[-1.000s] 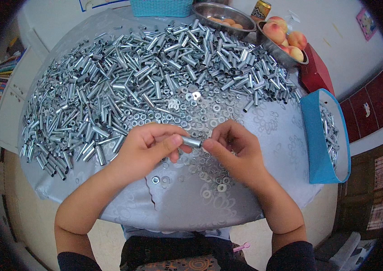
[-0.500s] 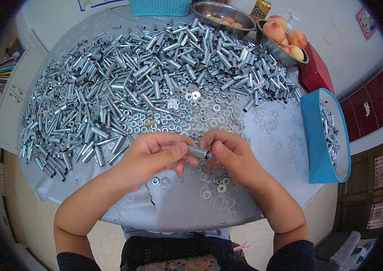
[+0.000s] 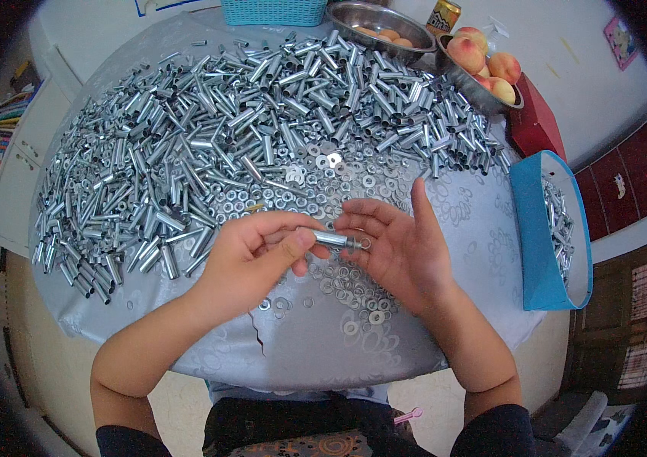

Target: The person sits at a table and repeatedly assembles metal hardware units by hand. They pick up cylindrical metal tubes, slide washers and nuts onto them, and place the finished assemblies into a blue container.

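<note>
My left hand (image 3: 259, 255) pinches a shiny metal sleeve (image 3: 329, 238) between thumb and fingers, its far end pointing right. A narrower, darker part shows at that end, and a small ring-shaped washer (image 3: 365, 243) sits just beyond it, against the fingers of my right hand (image 3: 403, 251). Whether the washer is on the sleeve's end or rests on the fingers, I cannot tell. My right hand is open, palm turned up, thumb raised and fingers stretched toward the sleeve. Below and between both hands lie loose flat washers (image 3: 350, 289) on the tablecloth.
A wide heap of metal sleeves (image 3: 240, 114) covers the table's far and left side, with nuts (image 3: 285, 199) at its near edge. A blue fabric bin (image 3: 531, 236) holding metal parts stands right. Behind are a bowl of peaches (image 3: 483, 97), an egg bowl (image 3: 346, 29) and a turquoise basket (image 3: 274, 13).
My right hand has let go of the sleeve's end and opened, palm up, with the thumb lifted. My left hand has kept its hold and shifted slightly left.
</note>
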`<state>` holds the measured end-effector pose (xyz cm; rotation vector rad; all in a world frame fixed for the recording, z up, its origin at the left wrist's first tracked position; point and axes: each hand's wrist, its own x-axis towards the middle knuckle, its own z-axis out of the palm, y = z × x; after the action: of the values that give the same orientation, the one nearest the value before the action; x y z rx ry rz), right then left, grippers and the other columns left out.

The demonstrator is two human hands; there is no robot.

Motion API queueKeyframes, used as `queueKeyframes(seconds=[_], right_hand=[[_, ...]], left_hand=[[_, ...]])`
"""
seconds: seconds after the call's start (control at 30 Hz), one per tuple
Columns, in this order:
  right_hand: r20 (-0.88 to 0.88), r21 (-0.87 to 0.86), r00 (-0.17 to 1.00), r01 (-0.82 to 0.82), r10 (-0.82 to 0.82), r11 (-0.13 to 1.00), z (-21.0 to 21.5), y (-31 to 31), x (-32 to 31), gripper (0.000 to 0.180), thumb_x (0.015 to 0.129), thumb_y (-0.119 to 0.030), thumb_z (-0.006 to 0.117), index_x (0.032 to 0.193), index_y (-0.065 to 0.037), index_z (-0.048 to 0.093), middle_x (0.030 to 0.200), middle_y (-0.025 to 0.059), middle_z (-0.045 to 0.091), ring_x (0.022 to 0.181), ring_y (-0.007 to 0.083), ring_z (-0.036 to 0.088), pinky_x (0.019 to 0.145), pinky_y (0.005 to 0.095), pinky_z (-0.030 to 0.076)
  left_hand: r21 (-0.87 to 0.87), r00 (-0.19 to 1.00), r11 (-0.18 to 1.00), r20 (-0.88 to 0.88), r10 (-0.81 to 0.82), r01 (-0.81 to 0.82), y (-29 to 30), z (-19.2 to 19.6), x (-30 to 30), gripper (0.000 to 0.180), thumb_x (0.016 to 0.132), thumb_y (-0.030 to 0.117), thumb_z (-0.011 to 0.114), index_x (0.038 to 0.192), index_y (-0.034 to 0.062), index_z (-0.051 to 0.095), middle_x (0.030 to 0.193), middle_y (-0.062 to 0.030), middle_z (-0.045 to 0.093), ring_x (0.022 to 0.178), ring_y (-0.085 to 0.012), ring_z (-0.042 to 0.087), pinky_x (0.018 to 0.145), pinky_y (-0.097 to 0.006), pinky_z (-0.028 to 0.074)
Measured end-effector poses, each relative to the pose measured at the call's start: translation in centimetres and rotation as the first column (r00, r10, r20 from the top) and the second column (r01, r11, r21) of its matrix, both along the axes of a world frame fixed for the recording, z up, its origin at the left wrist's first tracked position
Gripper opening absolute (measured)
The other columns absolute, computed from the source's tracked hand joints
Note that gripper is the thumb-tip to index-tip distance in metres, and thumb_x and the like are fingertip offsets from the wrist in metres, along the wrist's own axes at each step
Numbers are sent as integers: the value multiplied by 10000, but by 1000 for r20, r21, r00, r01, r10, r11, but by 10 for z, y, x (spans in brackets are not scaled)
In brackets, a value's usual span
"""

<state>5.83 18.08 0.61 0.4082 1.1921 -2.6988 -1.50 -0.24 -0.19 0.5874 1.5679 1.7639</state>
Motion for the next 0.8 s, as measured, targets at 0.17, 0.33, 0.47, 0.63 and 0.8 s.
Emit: queueKeyframes(seconds=[0.17,0.33,0.47,0.63,0.8], right_hand=[[-19,18,1000,-19,19,1000,4,-4,2,772,861,-614,195,1181,53,417,1188,236,469,1135,305,445,965,437,337],[-73,30,996,-41,43,999,6,-8,5,734,883,-572,184,1215,52,382,1237,242,425,1171,312,409,998,431,306],[-126,34,989,-69,73,997,2,-10,6,717,887,-561,188,1250,34,353,1299,212,368,1225,286,342,1021,397,263],[-242,110,966,-67,92,992,-2,-14,12,503,910,-308,328,1298,11,307,1353,180,313,1267,259,281,1034,367,221],[-390,111,919,-8,51,994,3,-13,16,577,784,20,401,1336,-1,235,1383,191,261,1277,272,278,1040,365,221]], left_hand=[[-49,993,998,-111,28,-34,4,0,9,222,872,110,523,1041,-30,557,822,-80,636,714,-84,575,631,-199,460],[-88,954,993,-293,54,-83,4,-9,8,208,863,115,536,1027,-7,574,786,-55,633,683,-70,568,608,-197,453],[-121,935,989,-353,39,-87,5,-7,7,200,859,110,539,1023,5,582,791,-59,637,660,-66,565,587,-197,447],[-94,924,991,-380,56,-98,5,-10,8,206,861,109,535,1034,4,573,803,-67,642,661,-69,568,587,-198,448],[-18,979,999,-199,43,-48,5,-7,4,224,876,119,517,1054,-13,552,842,-88,646,680,-83,566,620,-207,459]])
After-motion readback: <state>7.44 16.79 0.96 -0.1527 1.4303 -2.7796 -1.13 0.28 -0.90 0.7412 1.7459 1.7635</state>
